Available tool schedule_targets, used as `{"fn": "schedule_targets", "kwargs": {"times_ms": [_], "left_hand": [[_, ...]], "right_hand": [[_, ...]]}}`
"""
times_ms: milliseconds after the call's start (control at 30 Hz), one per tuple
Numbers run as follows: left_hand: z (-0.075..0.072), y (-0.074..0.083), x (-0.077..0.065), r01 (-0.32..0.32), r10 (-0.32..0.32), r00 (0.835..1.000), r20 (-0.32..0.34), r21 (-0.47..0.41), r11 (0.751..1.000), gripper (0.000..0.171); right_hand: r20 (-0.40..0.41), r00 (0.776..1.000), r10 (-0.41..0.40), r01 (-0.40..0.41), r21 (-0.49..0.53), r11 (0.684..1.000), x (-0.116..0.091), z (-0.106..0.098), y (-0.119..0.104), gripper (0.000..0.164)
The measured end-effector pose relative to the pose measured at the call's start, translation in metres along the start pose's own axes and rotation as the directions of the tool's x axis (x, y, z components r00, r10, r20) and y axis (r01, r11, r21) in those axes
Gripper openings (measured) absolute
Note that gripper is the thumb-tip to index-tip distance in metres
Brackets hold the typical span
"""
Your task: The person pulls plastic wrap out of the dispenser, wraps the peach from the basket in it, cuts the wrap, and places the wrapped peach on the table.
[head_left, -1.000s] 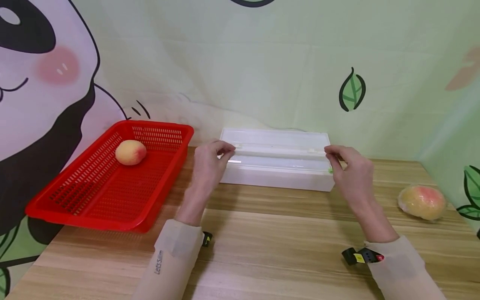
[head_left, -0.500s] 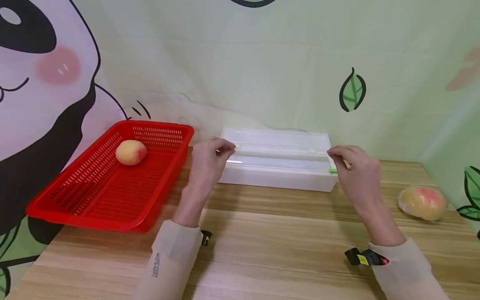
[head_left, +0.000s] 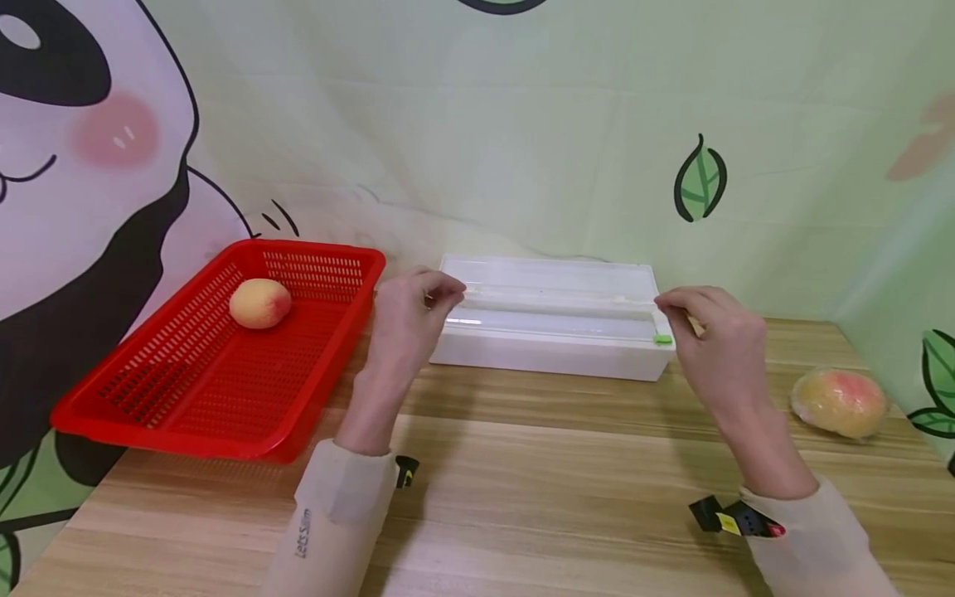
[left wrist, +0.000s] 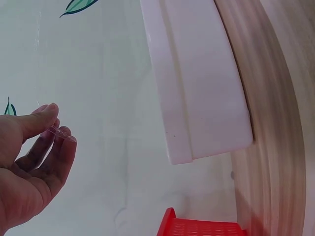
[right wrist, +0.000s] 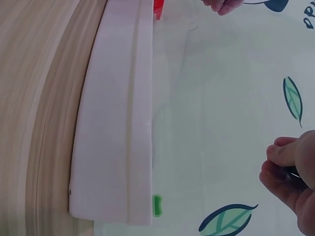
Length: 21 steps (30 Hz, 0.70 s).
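Note:
A long white cling film dispenser [head_left: 552,358] stands against the backdrop with its lid raised. Over its left end, my left hand [head_left: 403,327] pinches one corner of the clear cling film [left wrist: 61,132] between thumb and fingers. My right hand [head_left: 719,344] pinches the other corner past the right end. Both hands are above the dispenser's front in the wrist views. The film between them is nearly invisible, showing only faint shine. A green slide cutter [head_left: 661,339] sits at the dispenser's right end, left of my right hand.
To the left is a red plastic basket [head_left: 216,406] with one peach [head_left: 259,303] inside. A peach wrapped in clear film [head_left: 839,403] lies on the wooden table [head_left: 552,497] at the right. A printed cloth backdrop [head_left: 522,166] rises close behind the dispenser.
My hands have drawn slightly apart, the left going left and the right going right, both still pinching the film. The green slide cutter shows more fully now.

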<state>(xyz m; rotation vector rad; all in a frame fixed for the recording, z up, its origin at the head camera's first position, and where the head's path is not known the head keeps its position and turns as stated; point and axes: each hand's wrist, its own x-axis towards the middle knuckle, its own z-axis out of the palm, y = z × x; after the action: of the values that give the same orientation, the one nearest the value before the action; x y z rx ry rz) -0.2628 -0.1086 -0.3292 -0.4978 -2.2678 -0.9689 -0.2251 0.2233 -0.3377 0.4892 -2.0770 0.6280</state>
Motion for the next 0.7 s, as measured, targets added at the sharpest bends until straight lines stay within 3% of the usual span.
{"fn": "schedule_targets", "kwargs": {"times_ms": [700], "left_hand": [[-0.016,0.018,-0.004,0.066,-0.066,0.998,-0.006,-0.003,0.998,0.011]], "right_hand": [[-0.028,0.999,-0.025,0.025,0.019,0.999,0.004,-0.017,-0.015,0.011]]}}
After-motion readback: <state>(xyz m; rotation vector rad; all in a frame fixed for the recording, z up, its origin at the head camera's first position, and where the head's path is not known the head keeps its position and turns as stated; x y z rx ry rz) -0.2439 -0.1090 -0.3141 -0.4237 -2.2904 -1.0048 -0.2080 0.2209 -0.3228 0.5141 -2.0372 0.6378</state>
